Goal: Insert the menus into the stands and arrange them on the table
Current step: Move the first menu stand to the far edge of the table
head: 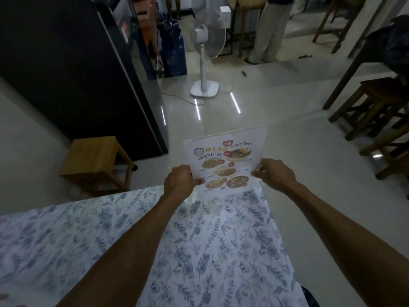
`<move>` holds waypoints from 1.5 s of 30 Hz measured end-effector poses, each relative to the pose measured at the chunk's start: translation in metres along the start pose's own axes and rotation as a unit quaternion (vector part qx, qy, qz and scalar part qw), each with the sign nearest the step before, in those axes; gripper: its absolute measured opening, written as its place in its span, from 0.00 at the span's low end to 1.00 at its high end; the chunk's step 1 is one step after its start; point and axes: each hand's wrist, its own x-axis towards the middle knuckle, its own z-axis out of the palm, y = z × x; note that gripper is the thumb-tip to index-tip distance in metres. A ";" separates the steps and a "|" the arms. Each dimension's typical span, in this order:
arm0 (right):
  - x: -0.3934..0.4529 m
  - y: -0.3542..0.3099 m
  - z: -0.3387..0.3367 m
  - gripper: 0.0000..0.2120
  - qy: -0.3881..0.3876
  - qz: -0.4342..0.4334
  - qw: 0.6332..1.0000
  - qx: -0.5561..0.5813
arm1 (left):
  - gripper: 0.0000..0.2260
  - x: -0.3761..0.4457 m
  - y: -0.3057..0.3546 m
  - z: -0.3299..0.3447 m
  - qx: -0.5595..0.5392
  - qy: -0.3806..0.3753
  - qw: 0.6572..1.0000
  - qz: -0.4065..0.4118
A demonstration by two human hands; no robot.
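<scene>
A white menu sheet with food photos and the word MENU (225, 161) sits inside a clear acrylic stand, whose top edge (247, 128) shows just above the paper. The stand is upright at the far corner of the table with the blue floral cloth (168, 235). My left hand (179, 181) grips the menu's lower left edge. My right hand (275, 173) pinches its lower right edge. The foot of the stand is hidden behind the hands and paper.
A small wooden stool (95, 160) stands on the floor past the table's left corner, beside a tall black cabinet (73, 69). A white pedestal fan (204, 63) is straight ahead. Dark wooden stools (376, 111) are at right. A person stands at the back (270, 29).
</scene>
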 end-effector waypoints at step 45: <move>-0.077 -0.011 -0.014 0.33 0.038 0.030 0.996 0.073 | 0.28 -0.069 -0.009 -0.041 0.034 0.058 0.996 -0.052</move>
